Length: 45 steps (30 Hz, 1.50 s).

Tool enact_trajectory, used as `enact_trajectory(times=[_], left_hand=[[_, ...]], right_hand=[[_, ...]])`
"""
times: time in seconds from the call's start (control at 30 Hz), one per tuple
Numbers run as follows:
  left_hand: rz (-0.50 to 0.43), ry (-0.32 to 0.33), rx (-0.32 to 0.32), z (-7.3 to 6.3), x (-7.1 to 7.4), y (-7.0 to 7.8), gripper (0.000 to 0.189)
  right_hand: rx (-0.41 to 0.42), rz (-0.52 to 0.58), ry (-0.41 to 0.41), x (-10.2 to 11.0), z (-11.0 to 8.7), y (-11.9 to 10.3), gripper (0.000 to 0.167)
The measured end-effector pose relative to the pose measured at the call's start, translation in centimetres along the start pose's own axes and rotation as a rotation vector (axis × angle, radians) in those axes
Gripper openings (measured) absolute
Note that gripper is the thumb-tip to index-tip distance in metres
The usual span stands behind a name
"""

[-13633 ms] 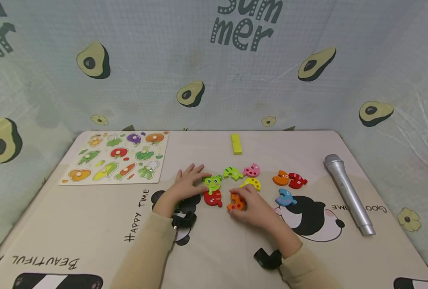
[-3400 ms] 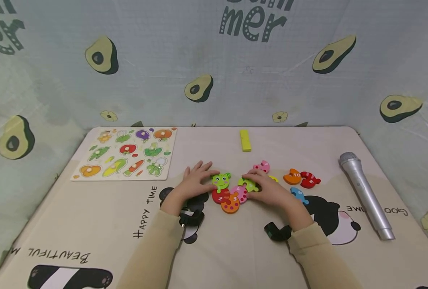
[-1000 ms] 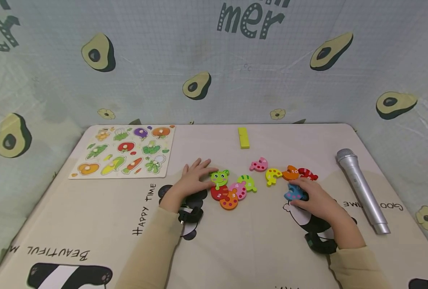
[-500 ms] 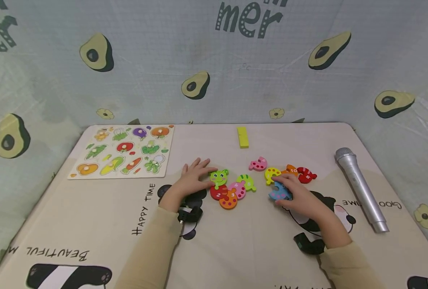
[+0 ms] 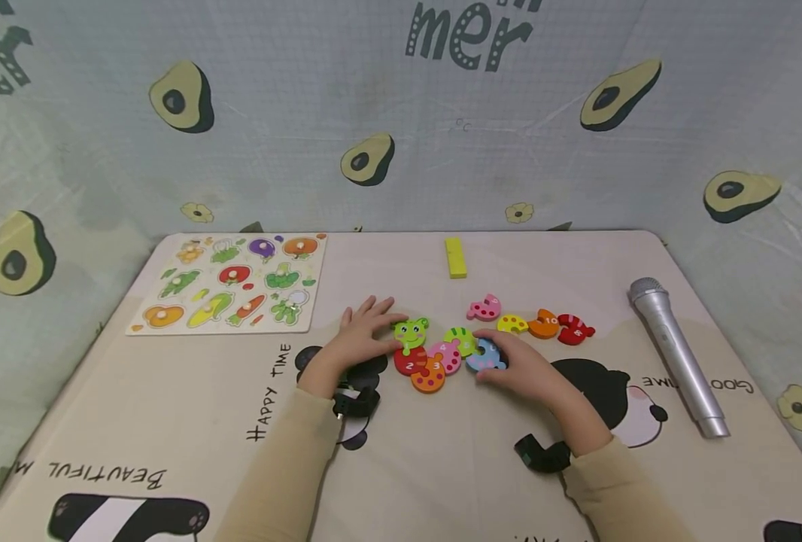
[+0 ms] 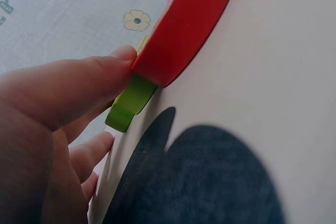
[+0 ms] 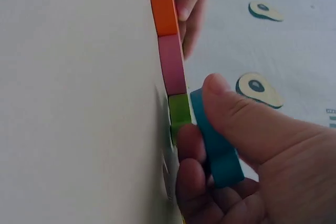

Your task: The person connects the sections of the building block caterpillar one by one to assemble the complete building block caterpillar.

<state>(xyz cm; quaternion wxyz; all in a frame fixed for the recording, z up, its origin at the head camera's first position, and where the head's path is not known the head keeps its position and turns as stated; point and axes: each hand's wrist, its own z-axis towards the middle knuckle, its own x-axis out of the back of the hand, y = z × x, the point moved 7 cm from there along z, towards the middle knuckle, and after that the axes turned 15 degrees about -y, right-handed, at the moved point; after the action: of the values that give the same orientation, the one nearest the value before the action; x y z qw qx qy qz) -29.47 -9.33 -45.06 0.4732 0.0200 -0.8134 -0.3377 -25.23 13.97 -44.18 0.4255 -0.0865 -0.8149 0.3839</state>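
My left hand holds the green frog-face puzzle piece between thumb and index finger at the left end of a chain. From it the chain runs through the red 2 piece, the orange 3 piece, the pink 4 piece and the green striped piece. My right hand pinches the blue puzzle piece close beside the green striped piece. In the right wrist view the blue piece is tilted and raised above the row, between thumb and fingers.
Behind the right hand lie a pink piece, a yellow piece, an orange 10 piece and a red striped piece. A silver microphone is at right, a vegetable puzzle board at left, a yellow block at back.
The green striped piece has joined the chain's right end. My right hand has since picked up the blue piece and carried it left beside it. The left hand stays on the frog-face piece.
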Motion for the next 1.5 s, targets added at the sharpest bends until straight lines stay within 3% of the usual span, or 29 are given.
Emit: enact_trajectory(times=[1.03, 1.5], left_hand=[[0.003, 0.012, -0.003, 0.03, 0.05, -0.06, 0.051], [-0.021, 0.018, -0.021, -0.14, 0.13, 0.27, 0.052]], right_hand=[[-0.041, -0.028, 0.026, -0.56, 0.29, 0.51, 0.074], [0.027, -0.036, 0.077, -0.07, 0.03, 0.54, 0.059]])
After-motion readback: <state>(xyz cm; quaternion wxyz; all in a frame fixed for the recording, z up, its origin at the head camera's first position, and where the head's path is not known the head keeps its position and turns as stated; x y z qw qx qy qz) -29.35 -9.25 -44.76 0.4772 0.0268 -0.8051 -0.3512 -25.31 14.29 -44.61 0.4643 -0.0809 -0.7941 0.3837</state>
